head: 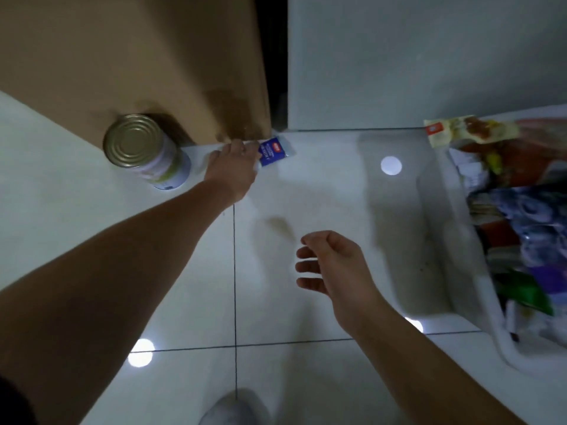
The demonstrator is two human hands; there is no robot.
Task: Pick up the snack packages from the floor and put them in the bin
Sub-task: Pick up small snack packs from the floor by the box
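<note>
A small blue and white snack packet [274, 152] lies on the white tiled floor at the foot of a brown cardboard box. My left hand [233, 167] reaches far forward and its fingers are on the packet's left edge; how firmly they hold it is hard to see. My right hand [329, 263] hovers lower in the view, fingers loosely curled, holding nothing. At the right edge stands a white bin [491, 302] filled with several colourful snack packages [521, 216]. A beige and red package [469, 130] sticks out over its far rim.
A tall metal can [144, 150] stands on the floor just left of my left hand. The large cardboard box [138, 62] fills the upper left, a white cabinet [414, 56] the upper right, with a dark gap between them. My foot [233, 406] shows at the bottom.
</note>
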